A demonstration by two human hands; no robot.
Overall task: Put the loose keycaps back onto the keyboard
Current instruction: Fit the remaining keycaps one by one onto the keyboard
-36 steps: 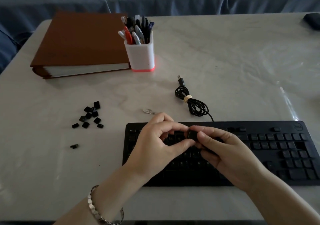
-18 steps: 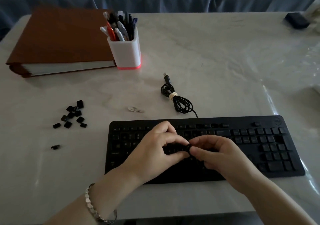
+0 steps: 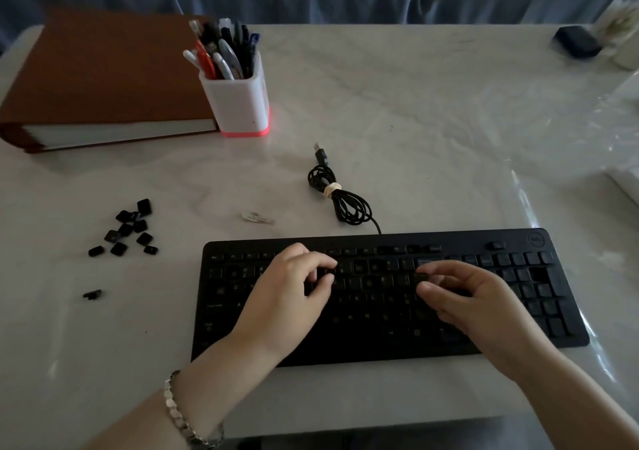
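The black keyboard (image 3: 380, 311) lies at the table's near edge. My right hand (image 3: 473, 297) hovers over its right-middle rows, index and thumb pinching a small black keycap (image 3: 420, 279) just above the keys. Over the left-middle rows is my left hand (image 3: 287, 294), its fingers curled and thumb close to the index; I see nothing held between them against the dark keys. Several loose keycaps (image 3: 129, 230) lie in a pile left of the keyboard. One more keycap (image 3: 92, 294) sits alone nearer the front.
A coiled USB cable (image 3: 340, 197) lies behind the keyboard, with a small silver clip (image 3: 257, 218) to its left. At the back left stand a white pen holder (image 3: 237, 103) and a brown binder (image 3: 100, 79). A dark object (image 3: 577, 41) sits far right.
My two hands, which together pinched one keycap above the keyboard's middle, have moved apart and down to the keys. The right hand went right with the keycap.
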